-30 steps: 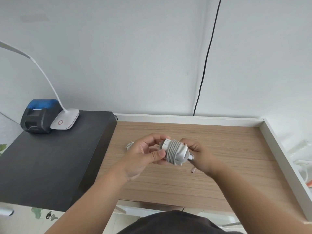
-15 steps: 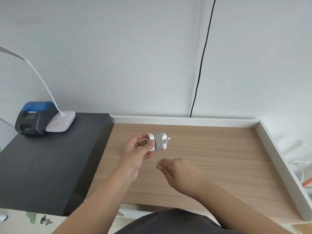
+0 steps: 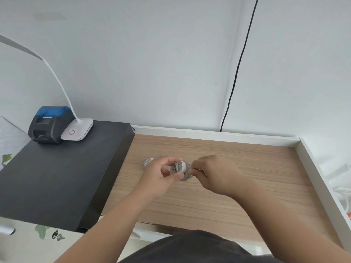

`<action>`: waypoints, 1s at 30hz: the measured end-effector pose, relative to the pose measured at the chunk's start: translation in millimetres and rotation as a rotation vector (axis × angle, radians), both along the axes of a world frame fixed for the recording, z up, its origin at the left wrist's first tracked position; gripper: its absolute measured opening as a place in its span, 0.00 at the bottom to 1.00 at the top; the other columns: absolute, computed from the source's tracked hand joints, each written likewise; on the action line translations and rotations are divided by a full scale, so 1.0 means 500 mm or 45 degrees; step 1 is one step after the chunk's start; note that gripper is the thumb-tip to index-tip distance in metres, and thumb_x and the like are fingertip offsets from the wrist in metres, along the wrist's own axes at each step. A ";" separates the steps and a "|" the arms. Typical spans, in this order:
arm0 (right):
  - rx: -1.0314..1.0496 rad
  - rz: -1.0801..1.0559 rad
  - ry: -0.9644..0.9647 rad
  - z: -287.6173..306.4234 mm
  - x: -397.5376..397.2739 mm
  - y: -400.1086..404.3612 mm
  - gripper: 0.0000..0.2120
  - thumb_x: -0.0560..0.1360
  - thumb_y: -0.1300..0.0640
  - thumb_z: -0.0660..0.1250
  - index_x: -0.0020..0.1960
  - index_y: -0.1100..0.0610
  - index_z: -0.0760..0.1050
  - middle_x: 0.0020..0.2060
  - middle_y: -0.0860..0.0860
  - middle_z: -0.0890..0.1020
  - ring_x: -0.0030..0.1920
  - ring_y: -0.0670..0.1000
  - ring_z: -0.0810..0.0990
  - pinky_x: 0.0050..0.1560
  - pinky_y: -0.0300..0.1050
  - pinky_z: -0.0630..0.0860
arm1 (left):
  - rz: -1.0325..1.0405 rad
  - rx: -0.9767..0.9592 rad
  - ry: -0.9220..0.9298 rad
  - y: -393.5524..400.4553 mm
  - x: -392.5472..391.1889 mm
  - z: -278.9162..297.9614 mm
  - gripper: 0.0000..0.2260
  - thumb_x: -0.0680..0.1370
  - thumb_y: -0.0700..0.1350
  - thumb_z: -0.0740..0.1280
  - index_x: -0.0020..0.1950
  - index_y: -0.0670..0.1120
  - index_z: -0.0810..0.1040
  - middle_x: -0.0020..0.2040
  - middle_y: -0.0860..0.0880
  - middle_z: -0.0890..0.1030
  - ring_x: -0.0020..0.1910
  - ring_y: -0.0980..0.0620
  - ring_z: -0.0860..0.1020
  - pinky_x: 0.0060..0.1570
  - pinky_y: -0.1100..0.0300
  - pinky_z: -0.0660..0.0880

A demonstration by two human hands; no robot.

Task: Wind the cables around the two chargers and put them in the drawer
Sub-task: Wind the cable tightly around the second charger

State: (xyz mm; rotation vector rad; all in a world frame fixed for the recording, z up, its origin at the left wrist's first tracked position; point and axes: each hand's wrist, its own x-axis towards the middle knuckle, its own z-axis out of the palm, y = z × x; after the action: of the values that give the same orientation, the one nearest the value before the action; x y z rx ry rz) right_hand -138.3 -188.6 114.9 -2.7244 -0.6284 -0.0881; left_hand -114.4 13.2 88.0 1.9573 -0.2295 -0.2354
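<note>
I can read no brand name or lettering anywhere; the only mark I make out is a small red ring on the base of the white desk lamp (image 3: 77,130) at the left of the frame. The lamp's thin neck curves up toward the upper left corner. Just left of its base, touching or nearly so, sits a dark grey printer (image 3: 49,124) with a blue translucent lid; any label on it is too small for me to tell. Both stand on a black cabinet top (image 3: 57,177) that fills the lower left.

In the middle of the frame, over the wooden desk (image 3: 228,168), my left hand (image 3: 161,176) grips the white charger (image 3: 181,170), thumb below and fingers curled over the top. Grey cable is wound round its body in several turns. My right hand (image 3: 214,173) pinches the cable's end right against the charger's right side; the fingertips are partly hidden behind the coil.

Just left of my left hand, a second charger (image 3: 148,161) lies on the desk, mostly hidden behind my fingers, so I cannot tell how its cable lies.

A black wire (image 3: 237,73) runs down the white wall at upper right to the desk's white rim. At the right edge, blurred white objects lie beyond the rim. A dark shirt shows at the bottom.
</note>
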 end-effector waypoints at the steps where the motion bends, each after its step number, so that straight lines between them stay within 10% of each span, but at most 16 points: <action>1: 0.020 -0.002 -0.012 -0.002 0.004 -0.003 0.13 0.79 0.47 0.57 0.45 0.51 0.77 0.38 0.47 0.79 0.41 0.52 0.78 0.36 0.48 0.76 | -0.023 0.019 -0.003 0.007 -0.001 -0.002 0.17 0.70 0.43 0.77 0.52 0.61 0.80 0.50 0.55 0.79 0.35 0.61 0.75 0.41 0.66 0.74; 11: 0.512 -0.048 0.078 -0.038 0.010 -0.018 0.06 0.75 0.51 0.69 0.41 0.51 0.81 0.36 0.41 0.77 0.36 0.43 0.77 0.38 0.45 0.77 | -0.318 0.150 -0.008 0.025 -0.013 0.023 0.18 0.71 0.42 0.76 0.55 0.61 0.80 0.47 0.61 0.76 0.42 0.56 0.77 0.47 0.63 0.76; 18: 1.478 -0.237 0.472 -0.047 -0.026 -0.001 0.06 0.76 0.58 0.69 0.42 0.60 0.80 0.45 0.61 0.85 0.45 0.62 0.83 0.48 0.63 0.81 | -0.350 -0.071 0.002 0.013 -0.016 0.051 0.19 0.72 0.39 0.74 0.55 0.61 0.80 0.49 0.51 0.78 0.43 0.60 0.75 0.49 0.65 0.75; 22: 1.727 -0.366 0.421 -0.025 -0.033 0.015 0.07 0.76 0.65 0.66 0.42 0.69 0.74 0.46 0.63 0.84 0.46 0.61 0.83 0.45 0.55 0.82 | -0.140 -0.406 0.142 -0.011 -0.017 0.038 0.19 0.72 0.43 0.74 0.60 0.59 0.78 0.55 0.53 0.79 0.50 0.53 0.77 0.53 0.56 0.77; 30: 1.465 -0.586 0.009 -0.033 -0.038 0.049 0.08 0.75 0.60 0.70 0.41 0.48 0.81 0.41 0.48 0.86 0.46 0.50 0.84 0.49 0.52 0.81 | 0.280 -0.733 0.429 -0.063 -0.024 0.044 0.10 0.77 0.46 0.67 0.58 0.47 0.75 0.59 0.43 0.80 0.47 0.47 0.83 0.46 0.52 0.80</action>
State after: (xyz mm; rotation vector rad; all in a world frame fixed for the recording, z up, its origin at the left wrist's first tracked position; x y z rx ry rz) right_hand -157.3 -163.9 98.2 -1.6728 0.1002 -0.4051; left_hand -126.3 -18.1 109.8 1.3330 0.1305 -0.3101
